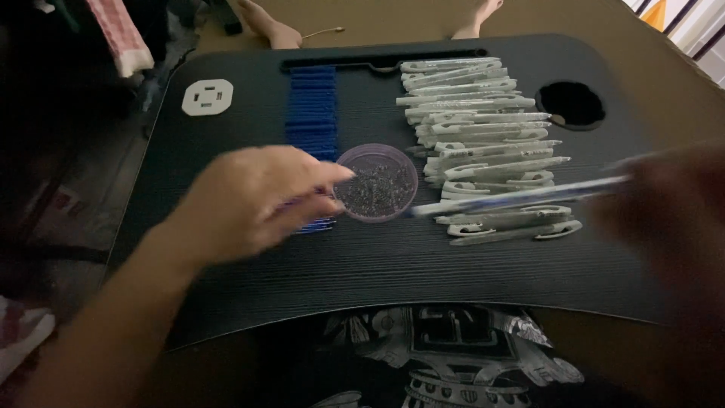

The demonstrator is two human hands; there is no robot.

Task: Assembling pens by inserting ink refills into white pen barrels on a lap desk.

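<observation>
A head-worn camera looks down on a black lap tabletop [377, 264] with a ribbed surface, resting over the person's legs.

The left hand [257, 196] reaches in from eight o'clock, blurred by motion. Its fingers are loosely curled and close together, the fingertips at the rim of a small round clear dish [376, 183] near the tabletop's centre. Whether the fingers pinch anything cannot be told. The dish holds a heap of tiny dark, glinting bits, too small to identify.

The right hand [672, 219] enters from three o'clock, heavily blurred. It is closed around one end of a long, thin pen tube [521, 196], which is pale with blue tints. The tube points toward nine o'clock, its far tip just beside the dish.

Behind the left hand, toward twelve o'clock, lies a tidy column of thin blue sticks [311, 106], partly covered by the hand at its near end. To the right of the dish, from one to three o'clock, white pen barrels with clips [483, 136] lie stacked in a long, loose pile; the held tube crosses over its near end.

A white socket panel [207, 97] sits at eleven o'clock, a round cup hole [571, 104] at one o'clock, and a narrow slot [340, 62] runs along the far edge.
</observation>
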